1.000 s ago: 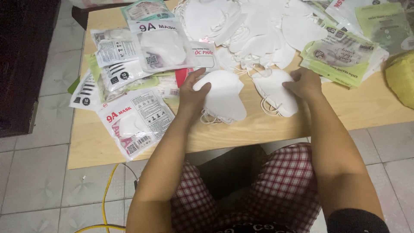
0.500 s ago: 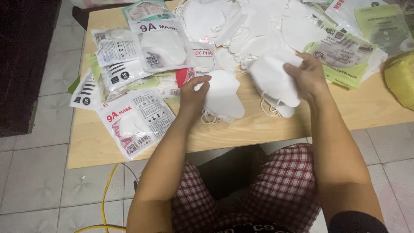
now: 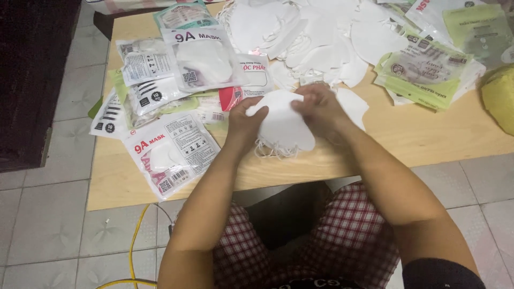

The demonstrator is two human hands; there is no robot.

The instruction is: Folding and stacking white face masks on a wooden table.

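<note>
Your left hand (image 3: 243, 120) and your right hand (image 3: 320, 107) are drawn close together near the centre of the frame, both clamped on the same stack of white face masks (image 3: 284, 126): the left pinches its left edge with thumb on top, and the right presses its fingers down over the upper right edge. The stack rests on the wooden table (image 3: 407, 134) near its front edge, and thin white ear loops (image 3: 273, 152) spill out from under it toward you. Just right of your right hand, another white mask (image 3: 353, 107) lies flat on the wood, partly behind your wrist. Above your hands, across the upper middle of the frame, a loose heap of white masks (image 3: 316, 32) is spread over the table. To the left of your hands lies a fan of clear mask packets (image 3: 171, 152), the nearest one overhanging the table's front edge at lower left, with more packets stacked above it toward the upper left. At the upper right sit green-and-white packets (image 3: 423, 72), and a yellow object (image 3: 499, 99) is cut off by the right edge. Below the table, your red checked trousers (image 3: 353, 241) fill the lower middle, and a yellow cable (image 3: 134, 241) runs over the tiled floor (image 3: 53, 230) at lower left.
</note>
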